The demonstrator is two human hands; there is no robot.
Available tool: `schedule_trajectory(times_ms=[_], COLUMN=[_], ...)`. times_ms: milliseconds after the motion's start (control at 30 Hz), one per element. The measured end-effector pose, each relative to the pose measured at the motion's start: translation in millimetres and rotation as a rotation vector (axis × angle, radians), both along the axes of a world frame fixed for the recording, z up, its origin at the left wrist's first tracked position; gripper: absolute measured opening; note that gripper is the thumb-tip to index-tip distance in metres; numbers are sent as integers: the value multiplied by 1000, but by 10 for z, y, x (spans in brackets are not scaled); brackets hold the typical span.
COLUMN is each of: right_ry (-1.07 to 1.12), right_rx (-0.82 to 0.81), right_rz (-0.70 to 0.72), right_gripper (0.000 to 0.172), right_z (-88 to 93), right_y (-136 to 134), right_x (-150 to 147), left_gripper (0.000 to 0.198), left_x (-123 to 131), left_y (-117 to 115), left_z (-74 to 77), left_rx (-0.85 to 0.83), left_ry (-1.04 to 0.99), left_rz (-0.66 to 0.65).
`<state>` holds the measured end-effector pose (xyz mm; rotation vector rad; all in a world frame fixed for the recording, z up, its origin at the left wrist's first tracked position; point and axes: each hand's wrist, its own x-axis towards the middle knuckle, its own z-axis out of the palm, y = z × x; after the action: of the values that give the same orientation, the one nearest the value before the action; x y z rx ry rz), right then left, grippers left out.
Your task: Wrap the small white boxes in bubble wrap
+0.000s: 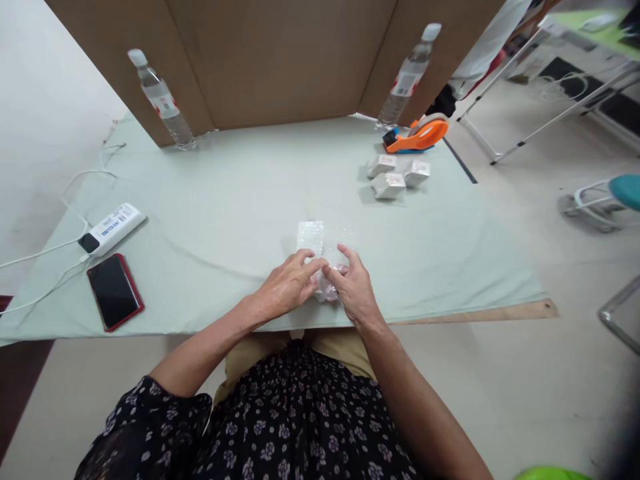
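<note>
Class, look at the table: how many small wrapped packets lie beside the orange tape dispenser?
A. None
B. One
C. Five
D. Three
D: three small wrapped packets lie together just in front of the orange tape dispenser, apart from the bubble wrap that both hands are pressing.

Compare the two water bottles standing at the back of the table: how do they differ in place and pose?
The left bottle stands at the far left corner, away from other items; the right bottle stands at the far right, just behind the orange tape dispenser. In this view the left bottle leans leftward at the top, the right bottle rightward, which may be lens distortion. Both are clear plastic, white-capped, labelled, and set against the brown board.
</note>
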<state>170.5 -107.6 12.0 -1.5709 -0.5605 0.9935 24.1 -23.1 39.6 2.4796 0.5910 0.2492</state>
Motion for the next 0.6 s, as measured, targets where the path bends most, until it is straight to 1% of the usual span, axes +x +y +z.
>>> schedule_trajectory(times_ms=[67,133,233,300,367,467,600], right_ry=[5,17,42,42,0,-155,-357], right_rx=[35,75,137,166,193,215,188], right_rz=[-2,27,108,163,223,327,444], right_gripper=[92,97,99,96,88,74,69], right_z=[48,76,70,43,21,29,68], right_y=[-31,-81,-168,-208,-222,-203,-164], right_x=[-38,-53,-42,-24,-4,23,45], left_gripper=[42,45,47,48,49,55,60], left_x=[-11,-22,-30,-34,-40,-57,-75], left_y=[12,22,26,19,4,-31,-92], left_z=[-34,-72,-130,-168,-202,-242,-292], left_rx=[4,12,20,11,-5,-37,-70], left_ry=[-31,-58,-91,-118,-145,-182,-228], left_rz=[-1,2,15,32,59,115,189])
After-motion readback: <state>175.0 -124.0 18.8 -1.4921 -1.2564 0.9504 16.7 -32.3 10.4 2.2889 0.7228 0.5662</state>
